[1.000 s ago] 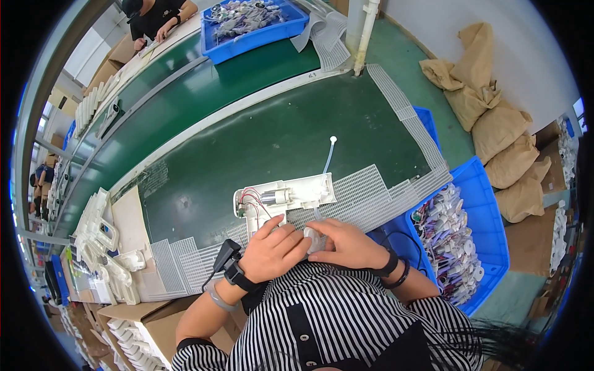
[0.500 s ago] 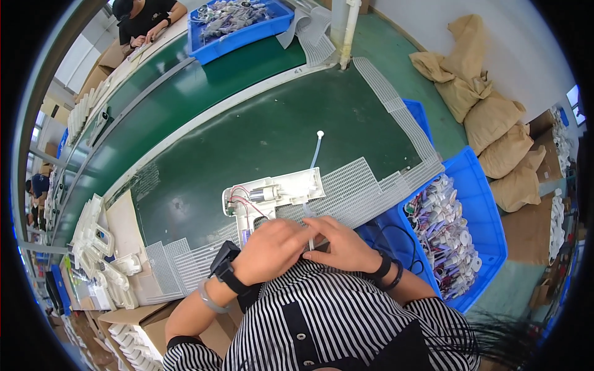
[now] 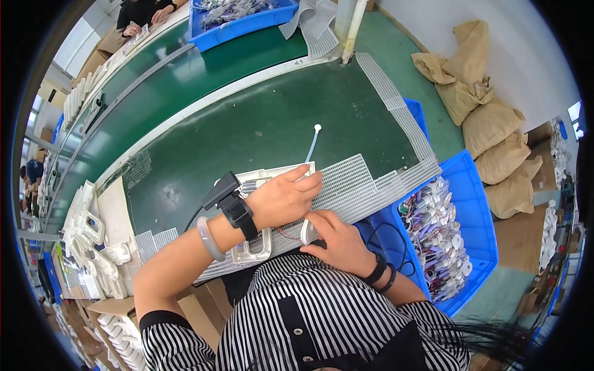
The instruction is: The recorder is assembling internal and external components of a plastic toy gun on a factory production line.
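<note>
Head view: white housing [image 3: 260, 247] under both hands [image 3: 309, 216].

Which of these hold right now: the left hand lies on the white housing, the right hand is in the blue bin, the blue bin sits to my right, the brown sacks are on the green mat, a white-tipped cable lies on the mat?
1. The left hand lies on the white plastic housing. True.
2. The right hand is inside the blue bin. False: it is at the near table edge, pinching a small white ring-shaped part.
3. The blue bin sits to the person's right. True.
4. The brown sacks lie on the green mat. False: they are on the floor beyond the table.
5. A thin white-tipped cable lies on the mat. True.
</note>
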Action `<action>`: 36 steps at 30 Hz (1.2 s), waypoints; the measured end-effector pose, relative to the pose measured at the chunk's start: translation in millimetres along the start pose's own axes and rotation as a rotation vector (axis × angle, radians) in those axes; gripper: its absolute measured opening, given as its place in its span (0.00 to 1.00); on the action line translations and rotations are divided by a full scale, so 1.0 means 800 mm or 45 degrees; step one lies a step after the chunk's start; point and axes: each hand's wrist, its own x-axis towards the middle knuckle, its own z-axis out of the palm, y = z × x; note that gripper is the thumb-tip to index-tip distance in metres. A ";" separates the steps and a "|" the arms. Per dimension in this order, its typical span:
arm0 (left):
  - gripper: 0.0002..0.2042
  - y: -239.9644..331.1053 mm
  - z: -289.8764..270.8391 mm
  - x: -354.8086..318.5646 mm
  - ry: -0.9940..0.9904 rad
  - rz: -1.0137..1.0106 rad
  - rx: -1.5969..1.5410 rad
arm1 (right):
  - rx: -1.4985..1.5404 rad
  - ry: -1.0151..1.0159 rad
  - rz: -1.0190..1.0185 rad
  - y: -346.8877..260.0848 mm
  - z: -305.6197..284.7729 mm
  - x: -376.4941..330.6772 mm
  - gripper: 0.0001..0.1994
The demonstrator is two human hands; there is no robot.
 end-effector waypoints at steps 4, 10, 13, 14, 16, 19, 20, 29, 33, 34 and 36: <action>0.09 -0.009 0.003 -0.008 0.065 0.033 -0.059 | 0.077 0.165 -0.128 0.010 0.007 0.000 0.33; 0.06 -0.020 0.003 -0.027 0.262 0.029 -0.018 | 0.144 0.181 -0.150 0.007 0.001 0.009 0.33; 0.07 -0.020 0.003 -0.028 0.224 -0.049 -0.107 | 0.146 0.308 -0.097 0.008 -0.008 0.016 0.34; 0.07 -0.020 0.004 -0.028 0.238 -0.058 -0.106 | 0.132 0.299 -0.100 0.011 -0.012 0.020 0.34; 0.05 -0.020 0.005 -0.027 0.264 -0.202 -0.154 | 0.125 0.285 0.051 0.020 -0.025 0.032 0.35; 0.04 -0.024 0.011 -0.032 0.224 -0.364 -0.303 | 0.214 0.186 0.047 0.035 -0.038 0.056 0.36; 0.04 -0.026 0.012 -0.032 0.234 -0.363 -0.309 | 0.280 0.150 0.030 0.040 -0.041 0.062 0.37; 0.07 -0.020 0.031 -0.027 0.260 -0.526 -0.422 | 0.319 0.013 0.019 0.044 -0.054 0.090 0.40; 0.07 -0.010 0.042 -0.020 0.283 -0.699 -0.412 | 0.276 0.031 -0.076 0.045 -0.056 0.095 0.37; 0.07 -0.009 0.043 -0.019 0.286 -0.758 -0.432 | 0.276 0.028 -0.070 0.046 -0.058 0.095 0.37; 0.06 -0.007 0.041 -0.016 0.304 -0.777 -0.424 | 0.325 -0.003 -0.043 0.050 -0.060 0.093 0.34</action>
